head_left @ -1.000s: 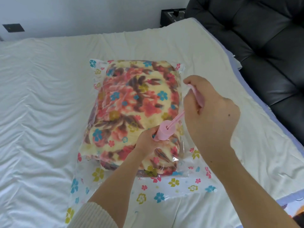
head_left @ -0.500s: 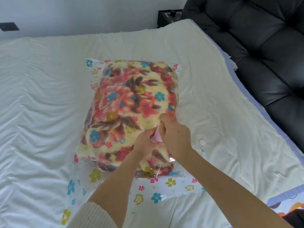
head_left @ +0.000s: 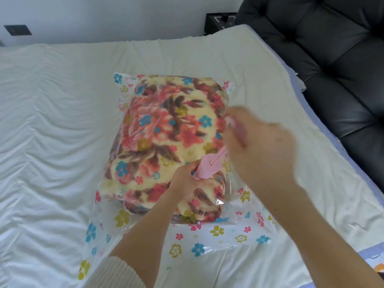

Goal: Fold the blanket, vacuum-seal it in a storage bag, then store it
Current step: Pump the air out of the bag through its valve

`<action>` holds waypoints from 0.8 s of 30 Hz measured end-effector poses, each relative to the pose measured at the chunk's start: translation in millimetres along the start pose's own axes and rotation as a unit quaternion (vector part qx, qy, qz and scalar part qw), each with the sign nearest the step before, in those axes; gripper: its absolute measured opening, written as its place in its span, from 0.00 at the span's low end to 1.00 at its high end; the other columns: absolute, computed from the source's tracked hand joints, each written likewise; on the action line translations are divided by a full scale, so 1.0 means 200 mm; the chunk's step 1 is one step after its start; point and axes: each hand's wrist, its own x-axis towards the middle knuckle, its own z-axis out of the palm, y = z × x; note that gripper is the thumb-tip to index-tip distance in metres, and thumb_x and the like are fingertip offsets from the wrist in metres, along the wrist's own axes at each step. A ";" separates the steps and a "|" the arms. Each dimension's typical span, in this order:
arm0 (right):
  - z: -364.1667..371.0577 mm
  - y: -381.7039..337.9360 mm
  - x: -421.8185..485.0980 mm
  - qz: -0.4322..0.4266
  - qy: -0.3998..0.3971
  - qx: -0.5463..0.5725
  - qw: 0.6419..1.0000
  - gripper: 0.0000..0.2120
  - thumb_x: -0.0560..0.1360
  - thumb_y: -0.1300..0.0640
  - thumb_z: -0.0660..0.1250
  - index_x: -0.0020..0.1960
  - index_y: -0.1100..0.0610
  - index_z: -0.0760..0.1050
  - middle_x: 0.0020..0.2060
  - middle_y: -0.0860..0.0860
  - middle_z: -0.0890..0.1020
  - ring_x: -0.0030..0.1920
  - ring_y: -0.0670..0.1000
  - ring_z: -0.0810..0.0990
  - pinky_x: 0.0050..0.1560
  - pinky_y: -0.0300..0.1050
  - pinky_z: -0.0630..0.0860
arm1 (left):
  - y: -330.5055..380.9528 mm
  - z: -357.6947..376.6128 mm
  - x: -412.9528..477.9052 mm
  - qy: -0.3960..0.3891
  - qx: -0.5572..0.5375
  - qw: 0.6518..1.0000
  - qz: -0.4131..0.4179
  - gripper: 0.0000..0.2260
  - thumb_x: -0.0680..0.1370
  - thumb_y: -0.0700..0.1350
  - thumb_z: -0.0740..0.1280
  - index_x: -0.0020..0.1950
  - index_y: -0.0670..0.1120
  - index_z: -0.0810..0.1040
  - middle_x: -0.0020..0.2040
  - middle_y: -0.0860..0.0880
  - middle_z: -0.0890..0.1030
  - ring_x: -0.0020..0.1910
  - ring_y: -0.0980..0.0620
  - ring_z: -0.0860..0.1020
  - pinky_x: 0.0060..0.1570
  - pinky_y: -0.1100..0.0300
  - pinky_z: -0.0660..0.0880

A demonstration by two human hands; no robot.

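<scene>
Fingers of my right hand (head_left: 264,154) grip the handle (head_left: 239,132), up and right of the pink pump (head_left: 205,169) my left hand (head_left: 185,180) holds on the blanket (head_left: 166,125) in its bag (head_left: 218,240) on the bed (head_left: 52,142), so my push should go down-left.

A cream-white ribbed knit sleeve (head_left: 122,275) covers the upper part of the left forearm — its fine ribs run lengthwise and its edge is soft and thick. Past that edge the forearm and left hand (head_left: 185,179) are bare. The right hand (head_left: 259,150) and forearm are bare too — the hand shows blurred.
</scene>
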 end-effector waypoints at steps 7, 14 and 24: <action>0.32 0.13 -0.16 0.036 -0.050 -0.032 0.998 0.07 0.65 0.60 0.64 0.41 0.55 0.78 0.19 0.47 0.58 0.15 0.51 0.63 0.26 0.30 0.44 | 0.00 0.02 -0.02 -0.002 0.026 1.000 -0.003 0.18 0.68 0.39 0.75 0.56 0.43 0.79 0.37 0.60 0.78 0.38 0.58 0.75 0.36 0.75 0.67; 0.07 0.04 -0.02 0.065 0.069 0.042 0.995 0.11 0.71 0.57 0.59 0.47 0.53 0.79 0.20 0.52 0.67 0.21 0.54 0.65 0.26 0.40 0.62 | -0.01 0.01 0.00 -0.007 0.004 1.000 -0.006 0.21 0.68 0.46 0.76 0.60 0.50 0.78 0.47 0.60 0.82 0.48 0.58 0.79 0.47 0.69 0.72; -0.01 0.01 0.04 0.028 0.076 0.018 0.997 0.14 0.72 0.53 0.56 0.50 0.50 0.79 0.21 0.48 0.65 0.24 0.54 0.65 0.29 0.40 0.58 | -0.03 0.01 0.01 -0.008 -0.009 1.000 -0.001 0.23 0.67 0.46 0.77 0.61 0.51 0.78 0.50 0.59 0.82 0.50 0.56 0.79 0.52 0.64 0.75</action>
